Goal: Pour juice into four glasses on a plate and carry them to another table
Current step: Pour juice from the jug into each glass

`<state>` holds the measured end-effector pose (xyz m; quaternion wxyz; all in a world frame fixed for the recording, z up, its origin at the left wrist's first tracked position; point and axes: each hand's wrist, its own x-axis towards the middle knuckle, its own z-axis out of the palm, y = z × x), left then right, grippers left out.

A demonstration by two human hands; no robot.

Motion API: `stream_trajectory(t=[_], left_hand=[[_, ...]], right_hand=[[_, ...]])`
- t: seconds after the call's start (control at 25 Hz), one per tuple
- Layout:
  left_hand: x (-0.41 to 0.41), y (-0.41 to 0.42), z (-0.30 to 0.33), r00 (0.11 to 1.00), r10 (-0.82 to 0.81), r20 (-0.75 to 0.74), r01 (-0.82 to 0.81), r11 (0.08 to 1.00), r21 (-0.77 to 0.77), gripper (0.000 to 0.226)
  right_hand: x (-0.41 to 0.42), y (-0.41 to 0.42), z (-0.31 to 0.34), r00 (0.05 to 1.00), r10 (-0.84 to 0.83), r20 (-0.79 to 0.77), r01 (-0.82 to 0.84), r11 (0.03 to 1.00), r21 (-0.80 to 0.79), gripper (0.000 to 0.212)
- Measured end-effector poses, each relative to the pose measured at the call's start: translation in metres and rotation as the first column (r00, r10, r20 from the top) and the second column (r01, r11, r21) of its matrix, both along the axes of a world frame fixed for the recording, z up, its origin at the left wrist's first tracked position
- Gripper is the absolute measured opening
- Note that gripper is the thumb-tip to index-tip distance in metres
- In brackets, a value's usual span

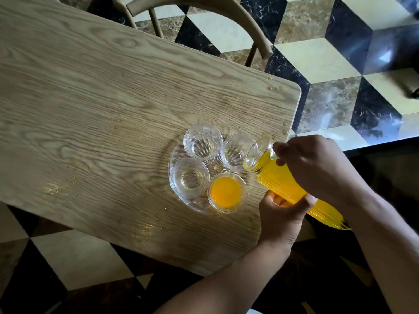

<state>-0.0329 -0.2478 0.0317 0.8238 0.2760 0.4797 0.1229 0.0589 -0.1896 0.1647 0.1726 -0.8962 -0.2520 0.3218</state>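
A clear glass plate [175, 155] lies on the wooden table [102, 105] with several glasses on it. The near right glass [227, 192] holds orange juice. The near left glass [190, 177], the far left glass [202, 141] and the far right glass [237, 152] look empty. A ribbed glass jug of orange juice [281, 182] is tilted, its mouth over the far right glass. My right hand [317, 166] grips the jug near its neck from above. My left hand [283, 214] holds the jug's body from below.
A wooden chair [204, 10] stands at the table's far side. Small drops of liquid [275, 87] dot the table near its right corner. The floor around is patterned tile [328, 53]. The table's right edge lies just beyond the jug.
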Motion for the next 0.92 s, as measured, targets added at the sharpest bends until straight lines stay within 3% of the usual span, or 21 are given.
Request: stream_trajectory(t=[0.92], left_hand=[[0.001, 0.003, 0.009, 0.998, -0.060, -0.018, 0.059, 0.998, -0.024, 0.043]], right_hand=[[0.002, 0.013, -0.003, 0.998, 0.058, 0.032, -0.055, 0.994, -0.091, 0.050]])
